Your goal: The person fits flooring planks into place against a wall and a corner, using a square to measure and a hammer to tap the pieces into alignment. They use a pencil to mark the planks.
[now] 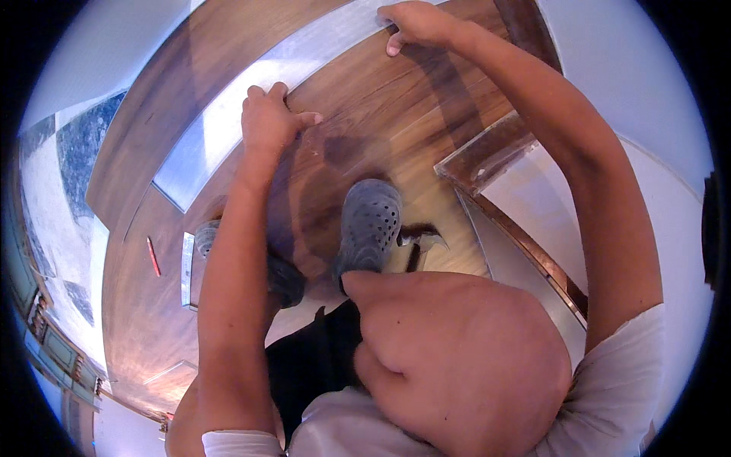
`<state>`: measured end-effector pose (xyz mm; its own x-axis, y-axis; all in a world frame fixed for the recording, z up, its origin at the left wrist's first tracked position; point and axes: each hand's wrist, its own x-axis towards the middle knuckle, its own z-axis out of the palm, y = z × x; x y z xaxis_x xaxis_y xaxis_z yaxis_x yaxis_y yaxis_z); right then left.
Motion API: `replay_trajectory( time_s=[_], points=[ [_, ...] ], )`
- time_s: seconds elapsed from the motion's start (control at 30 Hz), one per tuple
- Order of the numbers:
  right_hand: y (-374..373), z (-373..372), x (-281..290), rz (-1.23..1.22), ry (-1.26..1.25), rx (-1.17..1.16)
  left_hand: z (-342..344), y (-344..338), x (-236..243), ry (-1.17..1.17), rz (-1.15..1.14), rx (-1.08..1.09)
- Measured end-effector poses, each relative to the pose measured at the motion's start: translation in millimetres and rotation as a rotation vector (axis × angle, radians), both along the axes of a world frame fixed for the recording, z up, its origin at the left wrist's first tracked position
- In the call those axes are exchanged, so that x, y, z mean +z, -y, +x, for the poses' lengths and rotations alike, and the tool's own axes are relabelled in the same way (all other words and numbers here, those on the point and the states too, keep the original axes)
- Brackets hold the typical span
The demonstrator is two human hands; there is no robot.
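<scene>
My left hand (272, 120) rests at the near edge of a long, pale, shiny strip (263, 76) between brown wood-look floor planks (343, 99). Its fingers bend over the strip and the thumb sticks out over the plank on the near side. Farther up and to the right, my right hand (419, 24) touches the strip's far end, with fingers reaching over the edge and thumb apart on the plank. Whether the strip is a gap or a separate piece, I cannot tell. Both hands look open, and no loose object shows in either.
A dark-headed hammer (420, 234) lies beside my grey clog (371, 221). To the left are a red pencil-like stick (153, 257) and a short, pale metal piece (187, 270). A brown-edged frame or step (525, 244) stands at right, near the white wall (632, 76).
</scene>
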<state>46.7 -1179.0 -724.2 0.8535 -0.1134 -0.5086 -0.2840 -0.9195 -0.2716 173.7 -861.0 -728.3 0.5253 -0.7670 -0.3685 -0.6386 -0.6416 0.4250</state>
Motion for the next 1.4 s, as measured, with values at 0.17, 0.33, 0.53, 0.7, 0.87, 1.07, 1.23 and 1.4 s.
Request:
replay_trajectory(
  time_s=[0.17, 0.33, 0.53, 0.7, 0.87, 1.07, 1.23, 1.4],
  points=[
    [0, -4, 9, -0.029, 0.029, -0.014, -1, 6, -1, 0.005, 0.036, 0.006],
    [-2, -2, 10, 0.012, 0.035, -0.024, -1, 8, 5, -0.035, 0.100, -0.012],
    [-3, 0, 9, 0.071, 0.027, 0.005, -6, 2, -5, 0.000, -0.027, 0.053],
    [-5, 2, 3, 0.039, 0.007, 0.057, -2, 4, -1, -0.087, -0.005, 0.034],
    [3, 17, 11, 0.063, -0.155, 0.054, -6, 17, 9, -0.091, 0.057, -0.044],
    [-69, 30, 26, 0.001, 0.756, -0.758, -8, 16, 5, -0.099, 0.020, -0.053],
    [-239, -58, 56, 0.224, 0.760, -0.763, -5, 13, 11, -0.069, 0.091, -0.061],
    [-360, -261, 55, 0.128, -0.019, -1.135, -5, 15, 6, -0.046, 0.019, -0.103]
  ],
)
